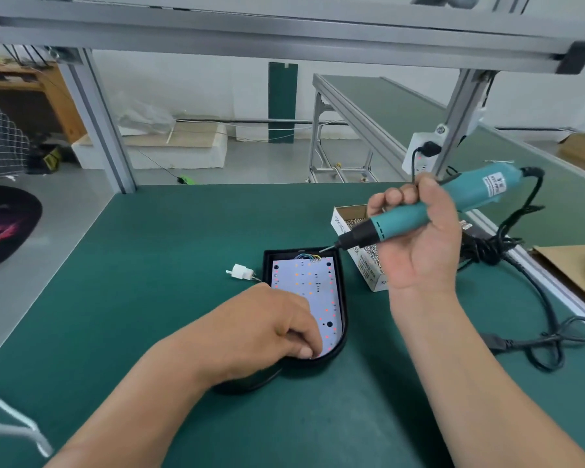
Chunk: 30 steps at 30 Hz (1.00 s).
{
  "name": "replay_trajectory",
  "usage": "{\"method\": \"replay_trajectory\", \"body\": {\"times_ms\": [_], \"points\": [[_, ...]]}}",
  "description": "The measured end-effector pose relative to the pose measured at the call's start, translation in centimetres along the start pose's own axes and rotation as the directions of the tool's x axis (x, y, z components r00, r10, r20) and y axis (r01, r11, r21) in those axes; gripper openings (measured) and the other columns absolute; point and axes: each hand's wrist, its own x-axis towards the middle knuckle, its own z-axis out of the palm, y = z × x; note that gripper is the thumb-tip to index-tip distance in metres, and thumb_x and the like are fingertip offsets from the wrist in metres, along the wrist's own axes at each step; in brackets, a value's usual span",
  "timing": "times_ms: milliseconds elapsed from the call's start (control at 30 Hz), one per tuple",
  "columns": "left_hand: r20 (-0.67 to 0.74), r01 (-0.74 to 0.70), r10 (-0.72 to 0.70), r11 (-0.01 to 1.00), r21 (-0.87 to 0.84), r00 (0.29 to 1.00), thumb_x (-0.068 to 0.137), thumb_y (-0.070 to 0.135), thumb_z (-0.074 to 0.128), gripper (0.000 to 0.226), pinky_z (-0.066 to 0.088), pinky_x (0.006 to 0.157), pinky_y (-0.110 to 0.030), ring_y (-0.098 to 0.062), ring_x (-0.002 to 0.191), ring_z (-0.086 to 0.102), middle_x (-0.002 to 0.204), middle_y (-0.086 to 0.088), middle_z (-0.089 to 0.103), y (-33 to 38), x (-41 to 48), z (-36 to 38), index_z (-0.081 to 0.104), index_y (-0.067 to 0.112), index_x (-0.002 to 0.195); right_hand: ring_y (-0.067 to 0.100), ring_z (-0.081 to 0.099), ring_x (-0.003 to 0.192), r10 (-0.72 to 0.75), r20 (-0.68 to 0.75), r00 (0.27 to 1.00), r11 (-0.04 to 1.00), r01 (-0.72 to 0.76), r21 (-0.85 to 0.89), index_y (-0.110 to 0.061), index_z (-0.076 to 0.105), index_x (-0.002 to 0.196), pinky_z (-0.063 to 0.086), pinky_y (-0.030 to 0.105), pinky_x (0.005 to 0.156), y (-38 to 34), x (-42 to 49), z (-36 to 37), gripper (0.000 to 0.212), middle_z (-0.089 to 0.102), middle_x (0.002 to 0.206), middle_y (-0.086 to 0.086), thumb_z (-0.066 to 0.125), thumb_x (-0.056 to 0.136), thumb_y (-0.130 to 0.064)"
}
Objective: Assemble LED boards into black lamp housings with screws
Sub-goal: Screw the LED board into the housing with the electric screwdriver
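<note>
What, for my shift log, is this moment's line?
left hand: holds LED board in black lamp housing | right hand: grips electric screwdriver, bit at far corner

One each: housing [341,292], board [309,282], screwdriver [406,219], screw box [365,265]

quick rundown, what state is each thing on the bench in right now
LED board, seated in the black lamp housing
left hand, fingertips down on the board's near end
right hand, grips the electric screwdriver, bit at the housing's far right corner
screw box, open, screws inside
white connector, loose on the mat
black plug, in the socket
</note>
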Motion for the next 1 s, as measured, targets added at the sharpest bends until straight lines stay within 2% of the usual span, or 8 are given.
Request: {"method": "replay_trajectory", "body": {"times_ms": [100, 233, 333, 433, 567, 667, 800, 1000], "points": [[0.03, -0.021, 0.019, 0.998, 0.067, 0.999, 0.093, 0.02, 0.078, 0.013, 0.051, 0.087, -0.034, -0.005, 0.092, 0.064, 0.093, 0.016, 0.067, 0.5, 0.3, 0.0, 0.082, 0.032, 0.097, 0.017, 0.053, 0.069, 0.0, -0.021, 1.0, 1.0, 0.0, -0.004, -0.015, 0.06, 0.095, 0.053, 0.035, 0.082, 0.2, 0.0, -0.1, 0.008, 0.051, 0.073, 0.0, 0.06, 0.101, -0.009], [0.021, -0.093, 0.091, 0.947, 0.309, 0.996, 0.098, 0.031, 0.07, 0.013, 0.045, 0.095, -0.036, -0.003, 0.098, 0.055, 0.097, 0.016, 0.063, 1.3, 0.7, 0.3, 0.08, 0.036, 0.106, 0.017, 0.054, 0.069, 0.001, -0.046, 0.999, 1.0, -0.001, -0.01, -0.015, 0.062, 0.094, 0.053, 0.035, 0.081, 0.2, 0.1, -0.2, 0.008, 0.051, 0.074, 0.0, 0.062, 0.1, -0.009], [0.017, -0.123, 0.125, 0.921, 0.37, 0.992, 0.1, 0.033, 0.066, 0.015, 0.042, 0.094, -0.036, -0.002, 0.097, 0.049, 0.099, 0.015, 0.062, 1.3, 0.6, 0.4, 0.079, 0.038, 0.107, 0.016, 0.053, 0.069, 0.0, -0.066, 0.998, 1.0, -0.001, -0.012, -0.015, 0.062, 0.094, 0.053, 0.035, 0.081, 0.2, 0.1, -0.4, 0.009, 0.051, 0.074, 0.0, 0.063, 0.1, -0.009], [0.028, -0.143, 0.141, 0.943, 0.301, 0.99, 0.098, 0.027, 0.07, 0.014, 0.04, 0.092, -0.031, 0.002, 0.092, 0.045, 0.092, 0.018, 0.062, 0.9, 0.6, 0.3, 0.08, 0.035, 0.103, 0.016, 0.054, 0.069, -0.003, -0.094, 0.996, 1.0, 0.001, -0.019, -0.015, 0.061, 0.095, 0.052, 0.035, 0.082, 0.0, 0.1, -0.6, 0.008, 0.052, 0.074, 0.0, 0.064, 0.099, -0.009], [0.051, -0.097, 0.091, 0.988, 0.12, 0.995, 0.094, 0.02, 0.077, 0.013, 0.045, 0.095, -0.029, -0.001, 0.097, 0.054, 0.091, 0.017, 0.066, 0.4, 0.6, -0.1, 0.083, 0.029, 0.101, 0.017, 0.054, 0.069, -0.006, -0.105, 0.994, 1.0, 0.004, -0.02, -0.015, 0.061, 0.096, 0.053, 0.036, 0.082, 0.0, 0.1, -0.7, 0.008, 0.053, 0.074, 0.0, 0.066, 0.099, -0.009], [0.03, -0.058, 0.054, 0.985, 0.16, 0.998, 0.096, 0.028, 0.073, 0.011, 0.047, 0.091, -0.033, -0.006, 0.101, 0.055, 0.094, 0.017, 0.065, 0.4, 0.4, 0.1, 0.079, 0.036, 0.1, 0.017, 0.055, 0.069, -0.005, -0.099, 0.995, 1.0, 0.003, -0.023, -0.015, 0.06, 0.094, 0.054, 0.036, 0.082, 0.0, 0.0, -0.8, 0.009, 0.053, 0.075, 0.0, 0.066, 0.098, -0.009], [-0.141, 0.028, 0.015, 0.955, 0.295, 0.99, 0.102, 0.028, 0.06, 0.013, 0.048, 0.086, -0.031, -0.006, 0.098, 0.054, 0.099, 0.016, 0.061, 0.5, 0.4, 0.8, 0.07, 0.036, 0.102, 0.017, 0.056, 0.069, -0.002, -0.122, 0.992, 1.0, 0.001, -0.004, -0.015, 0.061, 0.096, 0.054, 0.037, 0.084, -0.1, 0.2, -1.0, 0.009, 0.053, 0.075, 0.0, 0.067, 0.096, -0.008], [-0.122, 0.058, -0.043, 0.991, 0.117, 0.992, 0.104, 0.008, 0.057, 0.03, 0.041, 0.085, -0.014, 0.0, 0.098, 0.054, 0.104, 0.018, 0.06, 0.1, -0.1, 0.4, 0.074, 0.029, 0.119, 0.017, 0.056, 0.068, -0.009, -0.141, 0.99, 1.0, 0.009, 0.0, -0.014, 0.061, 0.095, 0.054, 0.037, 0.083, -0.1, 0.4, -1.1, 0.01, 0.054, 0.075, 0.0, 0.068, 0.095, -0.007]]}}
